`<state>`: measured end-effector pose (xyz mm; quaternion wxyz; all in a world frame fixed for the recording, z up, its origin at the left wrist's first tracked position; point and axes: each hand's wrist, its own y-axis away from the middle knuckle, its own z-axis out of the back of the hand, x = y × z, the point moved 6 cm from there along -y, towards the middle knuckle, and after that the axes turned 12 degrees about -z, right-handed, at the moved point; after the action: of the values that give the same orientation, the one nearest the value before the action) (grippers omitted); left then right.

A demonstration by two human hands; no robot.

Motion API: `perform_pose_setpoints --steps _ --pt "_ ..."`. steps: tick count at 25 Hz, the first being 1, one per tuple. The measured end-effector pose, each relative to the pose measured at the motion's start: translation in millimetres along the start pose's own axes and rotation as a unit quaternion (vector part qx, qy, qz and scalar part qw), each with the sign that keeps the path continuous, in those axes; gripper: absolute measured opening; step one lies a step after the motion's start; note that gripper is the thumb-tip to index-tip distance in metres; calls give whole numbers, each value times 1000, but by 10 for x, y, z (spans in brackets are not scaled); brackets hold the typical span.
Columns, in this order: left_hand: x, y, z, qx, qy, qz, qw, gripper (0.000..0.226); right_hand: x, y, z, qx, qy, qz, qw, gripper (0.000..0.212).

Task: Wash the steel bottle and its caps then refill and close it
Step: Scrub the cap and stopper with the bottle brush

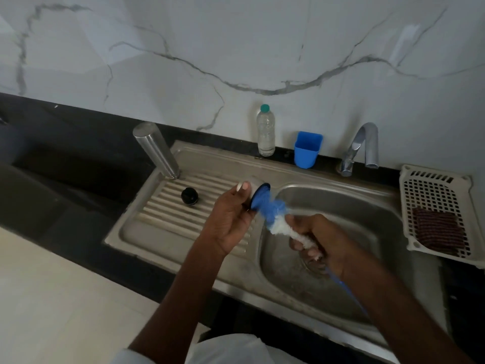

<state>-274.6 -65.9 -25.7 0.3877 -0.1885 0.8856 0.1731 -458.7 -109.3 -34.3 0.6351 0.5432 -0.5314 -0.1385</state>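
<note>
My left hand grips a steel cup-shaped cap with a dark rim, its opening turned toward the sink basin. My right hand holds a blue and white bottle brush by the bristles near its blue wire handle; the blue tip of the brush is inside the cap. The steel bottle stands upside down at the back left of the drainboard. A small black inner cap lies on the drainboard ridges, left of my hands.
The steel sink has its basin to the right and its drainboard to the left. A tap, a blue holder and a clear plastic bottle stand along the back. A white basket with a dark scrubber sits at the right.
</note>
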Motion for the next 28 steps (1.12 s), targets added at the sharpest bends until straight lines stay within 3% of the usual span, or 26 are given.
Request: perform_pose_setpoints --steps 1,3,4,6,9,13,24,26,28 --pt "-91 -88 27 19 5 -16 1000 31 -44 -3 -172 92 -87 -73 989 30" --pt "-334 -314 169 41 -27 -67 997 62 15 -32 -430 182 -141 -106 967 29" --pt "-462 -433 269 39 -82 -97 991 66 61 -75 -493 176 -129 -101 971 27" --pt "-748 -696 551 4 -249 -152 956 56 150 -185 -557 85 -51 -71 993 30" --pt "-1106 -1087 1073 -50 -485 -147 860 54 260 -460 -612 -58 28 -5 998 39" --pt "-1056 -1614 1449 40 -720 -146 678 55 333 -795 -933 -102 22 5 995 35" --pt "-654 -2202 1691 211 -925 -50 314 33 451 -1022 -1273 -150 6 23 988 26" --pt "-613 -2219 1713 229 -934 -34 272 37 422 -1013 -1282 -148 5 22 989 27" --pt "-601 -2230 1729 232 -933 -33 272 39 399 -993 -1290 -145 9 23 989 28"
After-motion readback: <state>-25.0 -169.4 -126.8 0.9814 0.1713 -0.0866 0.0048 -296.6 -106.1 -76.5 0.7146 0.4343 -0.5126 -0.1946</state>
